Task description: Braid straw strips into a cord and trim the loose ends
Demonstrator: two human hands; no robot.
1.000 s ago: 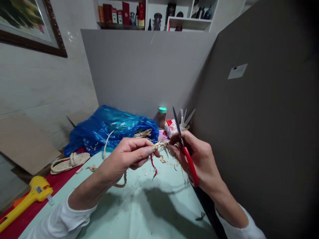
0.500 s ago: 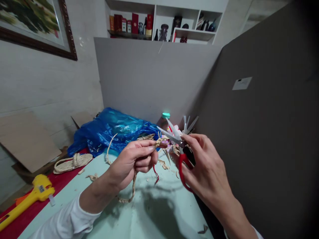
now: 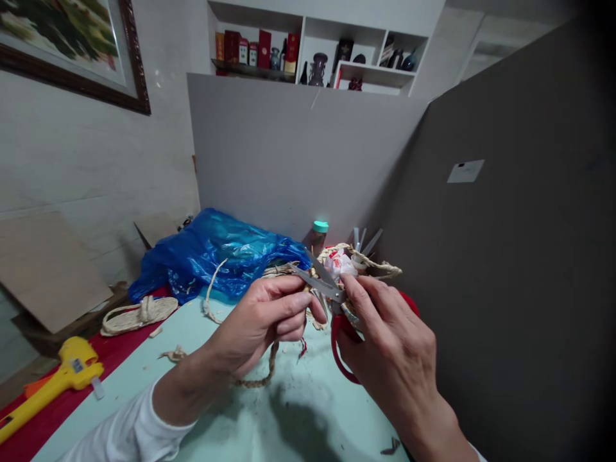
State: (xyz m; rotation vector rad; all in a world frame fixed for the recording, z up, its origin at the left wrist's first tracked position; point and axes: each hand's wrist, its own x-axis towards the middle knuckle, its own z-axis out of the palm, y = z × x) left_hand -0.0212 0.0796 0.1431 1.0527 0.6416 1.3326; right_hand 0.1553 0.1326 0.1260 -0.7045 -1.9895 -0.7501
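My right hand (image 3: 389,333) grips a pair of scissors (image 3: 323,285) by the red handles. The blades are spread apart and point left, over the fingertips of my left hand (image 3: 269,317). That hand is closed in a pinch on a braided straw cord (image 3: 260,383), which hangs below the palm onto the table. The pinched end is mostly hidden by the fingers and blades. A thin straw strand (image 3: 208,296) curves up to the left of my left hand. A small red thread (image 3: 303,348) lies just beneath the fingers.
A blue plastic bag (image 3: 206,256) lies at the back, beside a green-lidded jar (image 3: 319,236). A straw sandal (image 3: 139,316) and a yellow glue gun (image 3: 72,369) are on the left. Straw scraps dot the pale table (image 3: 250,430). A grey panel (image 3: 505,256) stands on the right.
The scissors have moved slightly down and left, so their blades now overlap the left fingertips. The cord's knotted end, visible before, is now largely covered. A straw braid shows behind the right hand.
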